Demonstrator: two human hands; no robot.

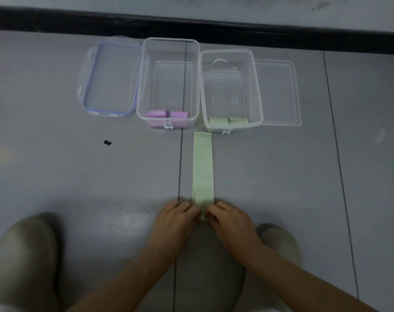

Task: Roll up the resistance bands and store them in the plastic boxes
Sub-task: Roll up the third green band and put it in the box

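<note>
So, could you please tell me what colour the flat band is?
Pale green band, clearest in the head view.

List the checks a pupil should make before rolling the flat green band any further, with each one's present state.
1. Both hands grip the near end: left hand, right hand: ok.
2. Flat pale green resistance band lies straight on the floor: ok.
3. Right clear plastic box holding green rolls is open: ok.
4. Room left inside it: ok.
5. Roll tightness: cannot tell.
</note>
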